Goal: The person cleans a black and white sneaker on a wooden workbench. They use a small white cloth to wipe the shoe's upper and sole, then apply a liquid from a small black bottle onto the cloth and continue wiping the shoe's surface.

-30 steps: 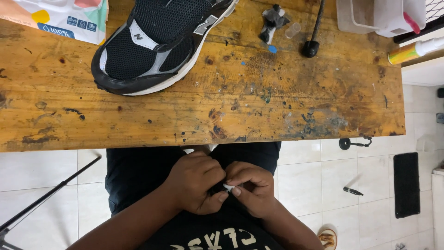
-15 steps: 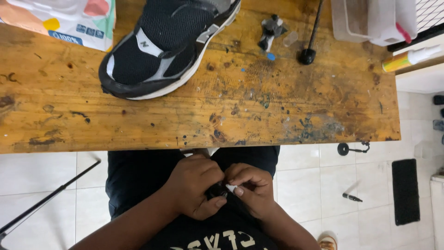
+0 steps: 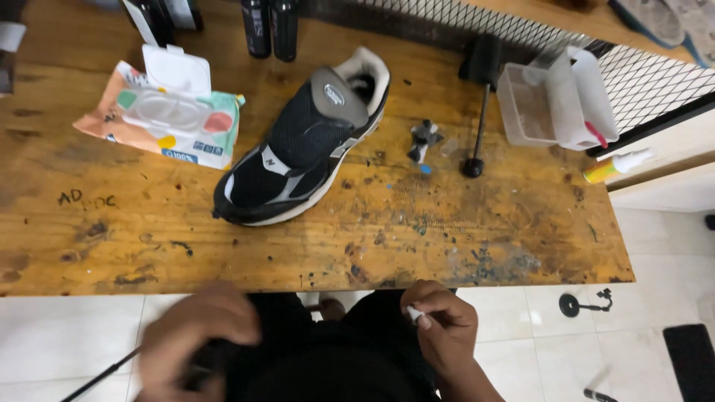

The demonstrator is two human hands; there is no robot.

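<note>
A black and grey sneaker (image 3: 305,145) without laces lies on the stained wooden workbench (image 3: 462,223), toe toward me. Below the bench's front edge, my right hand (image 3: 443,327) pinches a small white piece between thumb and fingers. My left hand (image 3: 197,331) is blurred at the lower left, fingers curled on something dark against my black clothing; what it holds I cannot tell. Both hands sit over my lap, apart from each other.
An open pack of wet wipes (image 3: 167,112) lies at the bench's left. Dark bottles (image 3: 272,26) stand at the back. A small grey part (image 3: 424,139), a black-handled tool (image 3: 480,104) and clear plastic containers (image 3: 555,97) sit right of the shoe. White tiled floor below.
My hands were joined together over a small white piece; now they have separated, the left swinging out to the left, the right keeping the piece. The view tilted up, showing more of the bench.
</note>
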